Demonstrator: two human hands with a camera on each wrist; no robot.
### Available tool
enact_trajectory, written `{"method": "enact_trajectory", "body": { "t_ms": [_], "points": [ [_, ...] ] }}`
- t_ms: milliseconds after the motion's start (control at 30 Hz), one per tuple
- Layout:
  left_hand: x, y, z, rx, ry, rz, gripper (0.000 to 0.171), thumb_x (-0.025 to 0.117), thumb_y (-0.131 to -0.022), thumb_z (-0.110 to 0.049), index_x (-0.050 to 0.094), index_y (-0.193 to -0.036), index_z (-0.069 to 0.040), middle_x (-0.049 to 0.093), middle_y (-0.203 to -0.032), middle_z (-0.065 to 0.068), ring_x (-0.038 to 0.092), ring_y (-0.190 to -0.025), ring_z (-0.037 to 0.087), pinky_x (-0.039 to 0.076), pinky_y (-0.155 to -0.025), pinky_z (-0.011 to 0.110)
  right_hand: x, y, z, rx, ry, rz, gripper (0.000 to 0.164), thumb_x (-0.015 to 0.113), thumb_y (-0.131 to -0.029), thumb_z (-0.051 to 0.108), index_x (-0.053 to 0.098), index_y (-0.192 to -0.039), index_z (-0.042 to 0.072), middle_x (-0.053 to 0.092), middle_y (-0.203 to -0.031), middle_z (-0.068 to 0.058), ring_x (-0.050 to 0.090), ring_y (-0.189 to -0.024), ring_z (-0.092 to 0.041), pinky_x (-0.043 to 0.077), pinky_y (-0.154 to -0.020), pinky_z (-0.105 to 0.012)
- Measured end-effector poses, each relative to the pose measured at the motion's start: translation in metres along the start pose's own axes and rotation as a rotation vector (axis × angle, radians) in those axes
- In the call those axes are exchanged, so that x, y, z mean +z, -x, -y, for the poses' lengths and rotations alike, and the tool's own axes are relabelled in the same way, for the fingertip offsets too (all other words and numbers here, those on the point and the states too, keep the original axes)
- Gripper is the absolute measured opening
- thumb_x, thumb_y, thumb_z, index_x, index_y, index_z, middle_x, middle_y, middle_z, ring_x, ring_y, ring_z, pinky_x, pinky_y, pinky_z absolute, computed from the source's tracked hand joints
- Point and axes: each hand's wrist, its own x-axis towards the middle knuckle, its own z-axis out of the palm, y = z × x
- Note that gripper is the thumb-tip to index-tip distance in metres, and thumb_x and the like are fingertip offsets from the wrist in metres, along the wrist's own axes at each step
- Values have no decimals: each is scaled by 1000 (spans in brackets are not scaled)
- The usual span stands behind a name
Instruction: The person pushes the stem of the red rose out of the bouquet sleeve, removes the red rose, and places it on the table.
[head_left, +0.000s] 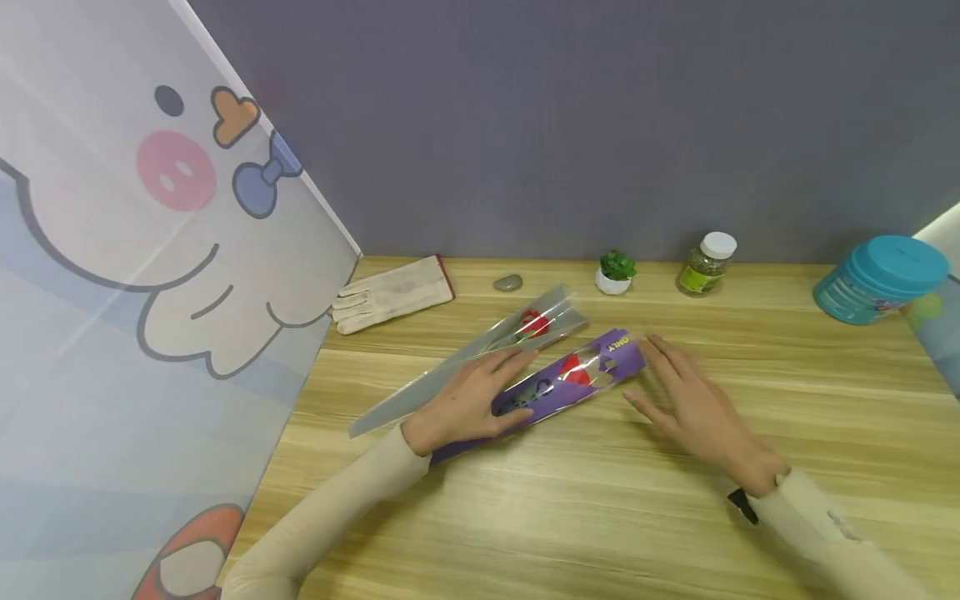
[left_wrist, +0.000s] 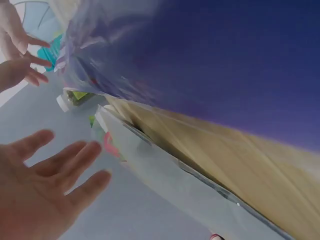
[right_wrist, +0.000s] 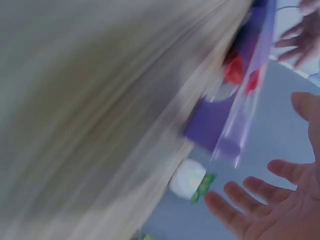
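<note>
A red rose in a purple flower sleeve (head_left: 551, 414) marked ONLY lies slanting on the wooden table. Over its lower part is my left hand (head_left: 468, 402), fingers spread and thumb along the near edge; the left wrist view shows those fingers (left_wrist: 75, 160) loosely extended beside the purple wrap. My right hand (head_left: 693, 408) hovers just right of the sleeve's wide end, its fingers apart and gripping nothing. Behind the purple sleeve, a second red rose in a grey, clear-fronted sleeve (head_left: 427, 386) lies nearly parallel, partly covered by my left hand.
Along the back stand a small potted plant (head_left: 615, 273), a jar with a white lid (head_left: 705, 265) and a turquoise tub (head_left: 877, 279). A white glove (head_left: 397, 293) and a grey stone (head_left: 507, 283) lie at the back left. A cartoon-printed panel (head_left: 97, 333) borders the table's left side.
</note>
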Motion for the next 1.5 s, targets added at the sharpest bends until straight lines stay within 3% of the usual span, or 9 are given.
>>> {"method": "enact_trajectory", "body": {
  "t_ms": [133,233,367,533,667,800,1033,1333,1500],
  "points": [
    [-3,7,-1,-58,55,72,87,72,-94,-53,34,-163,-15,46,-162,12,49,-147,32,46,-118,50,8,1,9,-42,-120,-37,74,74,-98,31,40,-158,6,45,-159,-21,47,-142,-46,44,-109,-69],
    [-6,13,-1,-118,97,138,86,71,-95,-54,34,-163,-18,45,-163,9,46,-150,30,43,-121,50,13,2,16,-74,-197,-56,67,77,-96,22,46,-151,0,57,-145,-23,59,-127,-42,54,-100,-61],
    [-9,21,1,-198,167,191,85,72,-95,-52,34,-163,-19,44,-164,8,43,-152,29,41,-123,50,20,2,25,-45,-334,-2,55,74,-98,19,51,-144,-2,65,-131,-20,68,-112,-36,63,-84,-47],
    [-10,28,6,-248,233,207,83,71,-97,-49,34,-164,-16,45,-164,7,44,-151,26,40,-124,46,30,2,35,27,-518,76,40,72,-99,15,60,-133,-3,72,-119,-18,74,-101,-24,64,-81,-31],
    [-11,35,10,-261,303,208,79,70,-99,-45,36,-163,-14,53,-158,8,52,-145,26,45,-120,45,35,1,39,116,-804,218,35,66,-103,12,58,-128,-12,72,-116,-27,75,-98,-12,63,-83,-27],
    [-12,38,14,-250,417,205,74,69,-101,-39,38,-160,-8,62,-147,12,64,-131,27,54,-110,45,36,0,42,246,-1094,425,47,54,-109,14,44,-138,-22,65,-130,-37,74,-106,-10,62,-92,-29],
    [-12,38,21,-300,579,245,70,69,-102,-31,38,-160,-7,65,-141,13,67,-124,27,59,-100,37,43,-4,48,411,-1353,634,60,49,-112,26,32,-150,-16,59,-146,-29,70,-121,-18,56,-105,-33],
    [-8,35,33,-291,784,316,67,68,-100,-6,37,-159,-1,62,-144,21,63,-130,36,56,-106,38,55,-6,49,566,-1662,567,22,51,-111,17,55,-126,1,69,-136,-19,70,-124,-24,53,-110,-34],
    [-4,33,32,-305,896,364,70,64,-94,6,37,-158,2,59,-146,26,62,-129,36,54,-108,38,58,-8,50,580,-1715,541,29,48,-111,12,49,-134,-4,70,-134,-20,71,-122,-24,53,-110,-34]
  ]
}}
